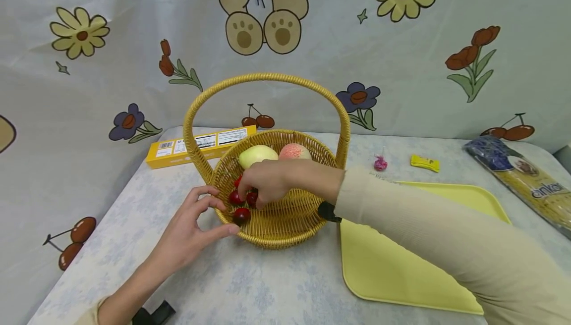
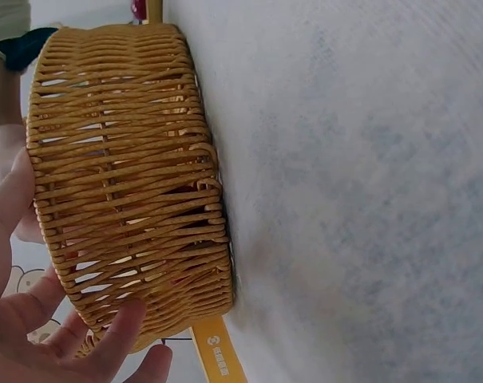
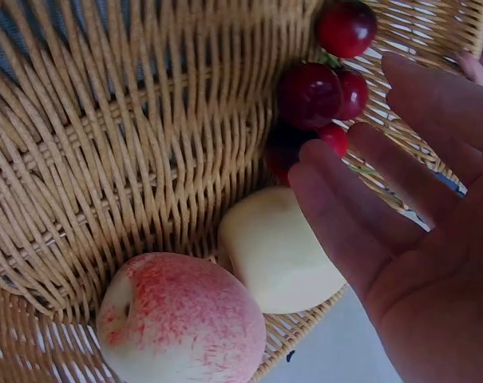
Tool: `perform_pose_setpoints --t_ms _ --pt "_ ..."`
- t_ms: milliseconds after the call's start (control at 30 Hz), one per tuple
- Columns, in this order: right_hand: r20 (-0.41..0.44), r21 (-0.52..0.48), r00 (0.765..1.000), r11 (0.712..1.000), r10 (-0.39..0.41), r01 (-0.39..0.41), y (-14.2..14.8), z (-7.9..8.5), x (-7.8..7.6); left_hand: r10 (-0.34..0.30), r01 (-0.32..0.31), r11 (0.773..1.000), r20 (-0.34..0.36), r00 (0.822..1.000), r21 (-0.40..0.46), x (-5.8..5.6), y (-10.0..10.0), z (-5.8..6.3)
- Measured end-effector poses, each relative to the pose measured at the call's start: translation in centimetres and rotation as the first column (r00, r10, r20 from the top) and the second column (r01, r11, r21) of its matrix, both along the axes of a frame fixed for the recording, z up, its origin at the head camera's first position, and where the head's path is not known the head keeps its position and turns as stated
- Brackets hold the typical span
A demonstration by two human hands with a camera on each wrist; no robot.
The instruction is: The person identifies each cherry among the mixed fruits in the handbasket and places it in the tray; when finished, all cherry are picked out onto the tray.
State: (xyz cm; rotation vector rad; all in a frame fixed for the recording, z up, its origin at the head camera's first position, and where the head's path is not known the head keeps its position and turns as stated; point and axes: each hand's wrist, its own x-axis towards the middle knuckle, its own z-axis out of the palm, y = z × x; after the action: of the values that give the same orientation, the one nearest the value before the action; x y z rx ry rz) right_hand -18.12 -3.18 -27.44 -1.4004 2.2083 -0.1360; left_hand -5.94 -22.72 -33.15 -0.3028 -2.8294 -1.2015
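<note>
A round wicker basket (image 1: 285, 238) with a tall arched handle (image 1: 267, 77) stands on the table. Inside lie several dark red cherries (image 1: 242, 216) at the left, plus a pale yellow-green fruit (image 1: 257, 155) and a pink peach (image 1: 294, 151) toward the back. My left hand (image 1: 189, 223) rests at the basket's left rim, thumb at the front edge, fingers spread along the outer wall. My right hand (image 1: 269, 181) reaches down inside over the cherries. In the right wrist view its fingers (image 3: 345, 199) are fairly straight beside the cherries (image 3: 309, 96), with nothing pinched between them.
A yellow tray (image 1: 401, 265) lies right of the basket, under the right forearm. Behind it are a pink-wrapped lollipop (image 1: 380, 163) and a small yellow packet (image 1: 425, 163). A pasta bag (image 1: 526, 176) lies far right; a yellow box (image 1: 178, 152) lies behind the basket's left side.
</note>
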Motion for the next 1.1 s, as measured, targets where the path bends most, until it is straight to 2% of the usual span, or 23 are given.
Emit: perform_pose_setpoints --t_ms 167,267,433,767,1100 --pt "0.012 0.024 1.000 1.000 0.015 -0.016 -1.0 -0.3 0.0 0.047 -0.047 0.998 0.000 0.999 -0.052 0.7 -0.4 0.7" --pt "0.009 0.055 1.000 0.998 0.009 -0.010 -1.0 -0.3 -0.1 0.034 -0.035 0.998 -0.017 0.999 -0.050 0.7 -0.3 0.7" --pt "0.024 0.082 1.000 0.997 0.004 -0.006 -0.9 -0.6 -0.5 0.019 -0.019 0.999 -0.007 1.000 -0.029 0.3 -0.1 0.5" --pt "0.055 0.118 0.997 0.991 0.054 -0.060 -0.9 -0.9 -0.7 -0.001 0.001 1.000 0.004 1.000 -0.029 -0.1 0.0 0.5" --pt "0.096 0.042 0.995 0.999 0.017 -0.021 -0.2 -0.6 -0.9 -0.015 0.015 1.000 0.021 1.000 -0.011 -0.3 0.3 0.2"
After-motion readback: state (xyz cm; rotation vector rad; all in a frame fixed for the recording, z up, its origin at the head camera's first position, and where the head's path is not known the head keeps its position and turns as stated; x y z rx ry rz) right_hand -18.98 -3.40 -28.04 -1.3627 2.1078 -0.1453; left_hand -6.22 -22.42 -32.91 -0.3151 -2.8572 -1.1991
